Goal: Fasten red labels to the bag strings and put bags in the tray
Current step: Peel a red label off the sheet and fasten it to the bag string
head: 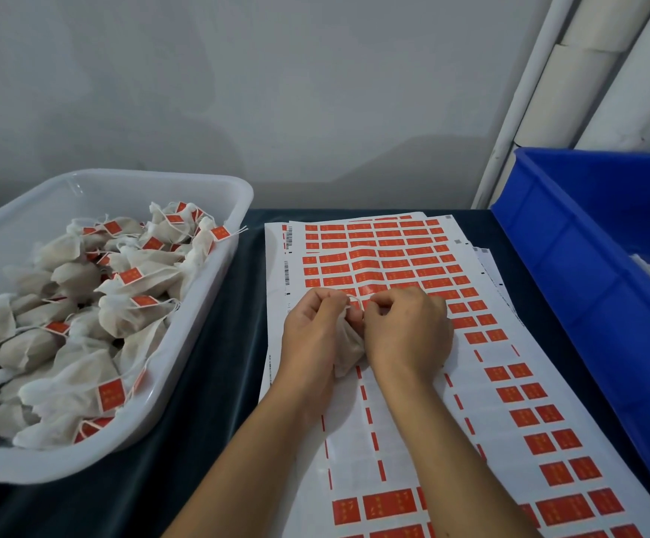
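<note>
A small beige cloth bag (348, 349) hangs between my two hands over the label sheets (393, 432). My left hand (311, 328) grips the bag's top, fingers curled. My right hand (406, 330) is curled beside it and pinches the bag's white string (355, 300), which loops between both thumbs. Rows of red labels (377, 266) cover the sheets; several spots near my wrists are peeled bare. The white tray (207, 304) at the left holds several bags with red labels on their strings.
A blue plastic bin (587, 273) stands at the right edge with something white inside. A dark cloth (214, 382) covers the table between tray and sheets. White pipes (525, 110) run up the wall behind.
</note>
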A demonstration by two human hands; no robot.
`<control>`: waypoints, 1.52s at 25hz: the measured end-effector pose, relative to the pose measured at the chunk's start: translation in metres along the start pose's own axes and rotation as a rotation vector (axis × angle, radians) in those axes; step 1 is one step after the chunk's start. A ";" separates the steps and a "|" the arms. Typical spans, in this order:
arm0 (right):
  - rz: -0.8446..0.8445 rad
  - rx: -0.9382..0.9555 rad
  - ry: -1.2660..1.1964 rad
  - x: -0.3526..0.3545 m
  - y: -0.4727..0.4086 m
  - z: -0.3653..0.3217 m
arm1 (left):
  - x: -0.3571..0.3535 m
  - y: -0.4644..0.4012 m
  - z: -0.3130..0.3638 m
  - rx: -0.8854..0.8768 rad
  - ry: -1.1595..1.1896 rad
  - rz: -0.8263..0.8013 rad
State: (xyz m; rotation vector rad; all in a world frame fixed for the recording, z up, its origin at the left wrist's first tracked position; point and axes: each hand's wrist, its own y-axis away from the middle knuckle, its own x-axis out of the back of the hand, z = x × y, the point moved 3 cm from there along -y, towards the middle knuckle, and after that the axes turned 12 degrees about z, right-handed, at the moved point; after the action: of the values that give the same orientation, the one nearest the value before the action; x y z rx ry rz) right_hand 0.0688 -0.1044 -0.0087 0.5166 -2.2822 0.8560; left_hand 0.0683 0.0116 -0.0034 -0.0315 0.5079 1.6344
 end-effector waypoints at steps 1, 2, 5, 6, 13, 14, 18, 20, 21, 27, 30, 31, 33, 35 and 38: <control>0.021 0.011 0.006 0.000 0.001 0.001 | 0.000 0.000 0.000 -0.002 0.000 0.003; 0.040 0.029 0.030 -0.001 0.003 0.001 | 0.000 -0.001 -0.001 -0.007 -0.006 0.007; 0.053 0.090 0.137 -0.001 0.008 0.001 | 0.001 -0.003 -0.002 -0.025 -0.021 0.017; 0.047 0.107 0.151 -0.002 0.007 0.000 | 0.001 -0.003 -0.002 -0.029 -0.024 0.019; -0.017 0.075 0.110 -0.001 0.002 -0.003 | 0.001 -0.002 -0.002 -0.025 -0.036 0.027; -0.015 0.070 0.096 0.000 0.003 -0.003 | 0.001 -0.001 -0.002 -0.020 -0.030 0.027; 0.003 0.049 0.046 0.004 0.004 -0.001 | 0.001 -0.002 -0.001 -0.018 -0.022 0.018; 0.007 0.035 0.021 0.004 0.004 0.000 | 0.001 -0.002 -0.001 -0.017 -0.021 0.012; 0.008 0.023 -0.002 0.004 0.003 0.000 | 0.002 -0.003 -0.001 -0.017 -0.022 0.011; 0.032 -0.003 -0.089 0.003 0.003 0.003 | 0.002 -0.004 -0.002 -0.017 -0.034 0.013; 0.045 -0.004 -0.111 0.002 0.003 0.004 | 0.002 -0.004 -0.002 -0.015 -0.037 0.006; 0.052 0.002 -0.114 0.003 0.003 0.004 | 0.002 -0.004 -0.002 -0.015 -0.035 0.002; 0.068 0.038 -0.103 0.002 0.003 0.003 | 0.002 -0.004 -0.002 -0.022 -0.035 0.005; 0.069 0.085 -0.066 0.002 0.004 0.000 | 0.003 -0.005 -0.002 -0.025 -0.021 0.014; 0.057 0.152 -0.001 0.001 0.004 -0.003 | 0.003 -0.004 -0.001 -0.034 0.035 0.032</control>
State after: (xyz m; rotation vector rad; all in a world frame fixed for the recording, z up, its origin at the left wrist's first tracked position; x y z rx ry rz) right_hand 0.0670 -0.0993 -0.0075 0.5210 -2.2537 1.0637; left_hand 0.0717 0.0147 -0.0067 -0.0780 0.5096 1.6768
